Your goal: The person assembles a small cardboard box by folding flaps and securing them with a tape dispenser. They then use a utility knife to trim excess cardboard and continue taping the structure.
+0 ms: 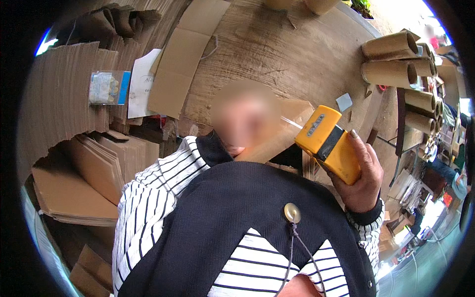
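My right hand (363,175) is closed around a boxy yellow tool (321,131) with a black band across its middle. A thin pale strip (292,123) shows at the tool's left side. My left hand (242,121) reaches forward from a black cuff over the table, but a blur covers it and its fingers cannot be made out. Right beside that hand lies a brown cardboard piece (292,111), partly hidden by the hand and the tool. Whether the left hand grips the cardboard does not show.
Tall stacks of flat cardboard (64,94) stand at the left, with more folded sheets (74,188) below. A long cardboard strip (180,64) and a white paper (143,84) lie beside them on the wooden table (257,49). Cardboard tubes (391,47) stand at the right.
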### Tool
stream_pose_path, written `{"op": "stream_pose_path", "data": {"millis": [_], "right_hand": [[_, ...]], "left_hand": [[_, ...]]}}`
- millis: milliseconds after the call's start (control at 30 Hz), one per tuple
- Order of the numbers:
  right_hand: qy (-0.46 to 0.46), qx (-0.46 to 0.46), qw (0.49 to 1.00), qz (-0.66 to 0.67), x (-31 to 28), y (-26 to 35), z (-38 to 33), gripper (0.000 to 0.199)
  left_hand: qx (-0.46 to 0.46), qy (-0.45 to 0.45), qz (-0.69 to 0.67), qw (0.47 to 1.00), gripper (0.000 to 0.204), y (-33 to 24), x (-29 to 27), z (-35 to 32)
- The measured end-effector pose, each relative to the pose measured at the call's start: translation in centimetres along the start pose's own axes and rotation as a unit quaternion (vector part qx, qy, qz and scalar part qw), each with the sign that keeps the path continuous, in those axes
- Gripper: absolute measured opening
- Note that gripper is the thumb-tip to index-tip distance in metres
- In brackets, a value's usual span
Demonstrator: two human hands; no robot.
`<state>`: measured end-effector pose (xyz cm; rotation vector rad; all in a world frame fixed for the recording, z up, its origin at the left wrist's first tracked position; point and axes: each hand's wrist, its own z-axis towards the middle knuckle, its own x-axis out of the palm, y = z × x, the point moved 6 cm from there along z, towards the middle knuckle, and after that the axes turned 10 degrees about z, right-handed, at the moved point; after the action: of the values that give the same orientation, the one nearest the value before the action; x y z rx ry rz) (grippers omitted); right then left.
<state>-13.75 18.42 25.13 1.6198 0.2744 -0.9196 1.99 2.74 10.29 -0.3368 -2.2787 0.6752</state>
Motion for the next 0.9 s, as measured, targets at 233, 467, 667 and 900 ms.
{"op": "stream_pose_path", "data": {"millis": [233, 467, 667, 900], "right_hand": [[0.069, 0.042, 0.996, -0.049, 0.9, 2.2, 2.9, 0.080], [0.094, 0.010, 0.995, -0.030, 1.4, 2.1, 3.5, 0.075], [0.067, 0.000, 0.998, 0.012, 1.9, 1.2, 2.5, 0.073], [0.016, -0.045, 0.999, 0.015, 1.9, 0.8, 1.3, 0.069]], "left_hand": [[0.099, 0.010, 0.233, 0.967, 0.028, 1.2, -3.3, 2.1], [-0.032, 0.088, 0.497, 0.862, 0.036, 2.3, -5.8, 2.7], [0.116, 0.199, 0.507, 0.831, 0.053, 1.3, -3.1, 3.3], [0.252, 0.177, 0.534, 0.787, 0.057, 0.1, -1.7, 4.9]]}}
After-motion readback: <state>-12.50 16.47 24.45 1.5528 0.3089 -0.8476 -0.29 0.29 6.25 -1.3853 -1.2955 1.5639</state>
